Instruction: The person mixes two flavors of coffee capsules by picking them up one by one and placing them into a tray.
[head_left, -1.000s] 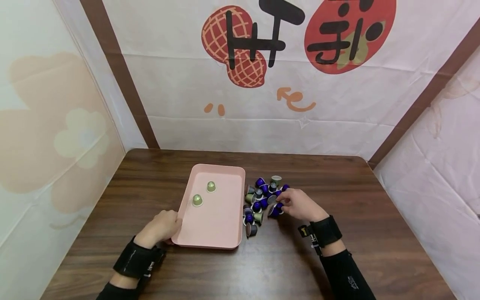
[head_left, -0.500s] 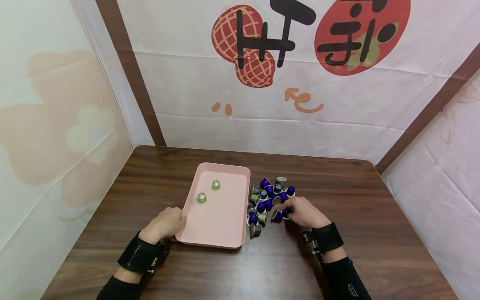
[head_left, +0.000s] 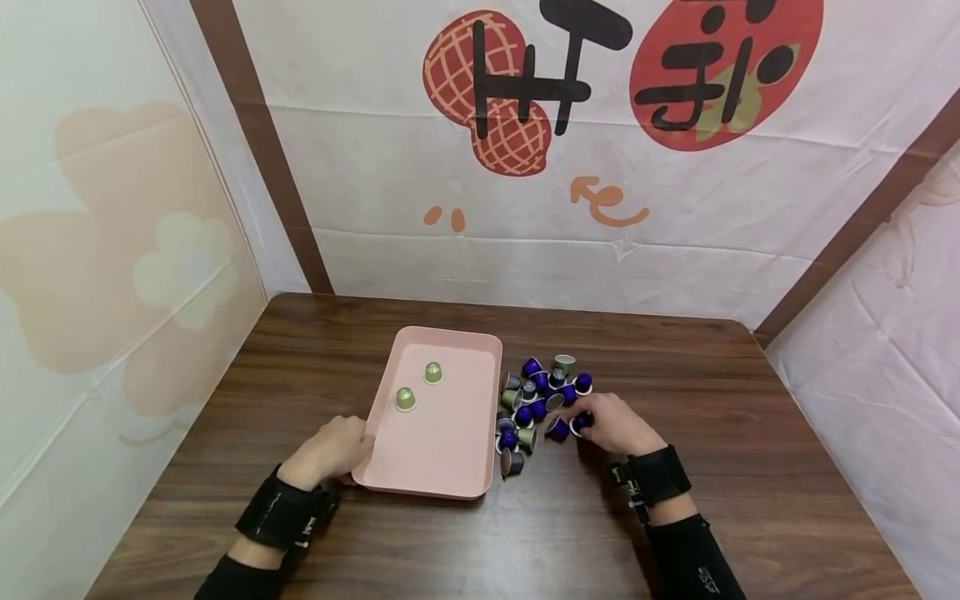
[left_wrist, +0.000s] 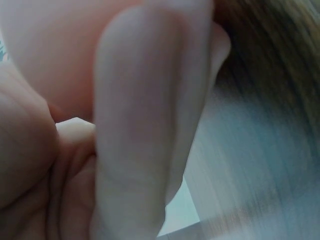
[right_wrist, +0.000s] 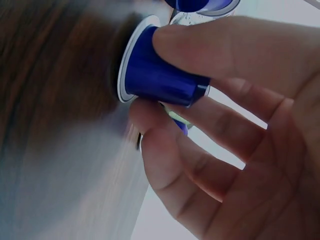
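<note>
Left hand [head_left: 332,450] grips pink tray [head_left: 442,450] at its near-left corner — right hand [head_left: 618,423] pinches blue capsule [right_wrist: 159,75] beside the mixed capsule pile [head_left: 538,407], off tray's right edge.

A printed cloth [head_left: 525,267] hangs behind the table [head_left: 675,392]

Left of lower centre, the left hand [head_left: 330,450] grips a pink tray [head_left: 442,442]; right of it, the right hand [head_left: 617,423] holds a blue capsule [head_left: 581,422].

Booth-type spot, w/ printed cloth walls [head_left: 360,150] on 3 sides of wood-look tbl [head_left: 555,542]
</note>
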